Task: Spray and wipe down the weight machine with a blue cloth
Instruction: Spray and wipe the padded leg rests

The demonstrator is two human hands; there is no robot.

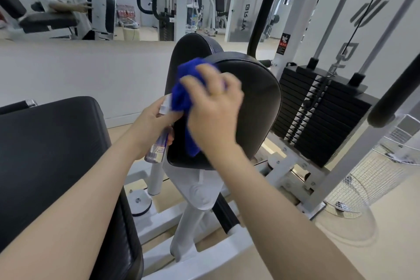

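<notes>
Two hands work at the black pad (254,107) of the weight machine. The right hand (213,109) presses a blue cloth (184,100) against the pad's left edge, its grip loosely curled over the cloth. The left hand (154,120), just beside it, has its grip closed round a spray bottle (159,145). A weight stack (318,116) stands to the right.

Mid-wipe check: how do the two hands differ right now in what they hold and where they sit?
The right hand presses the blue cloth against the black pad; the left hand grips the spray bottle. The right hand sits higher, over the pad's face; the left hand sits lower, at the pad's left edge. Both are at the same pad.
</notes>
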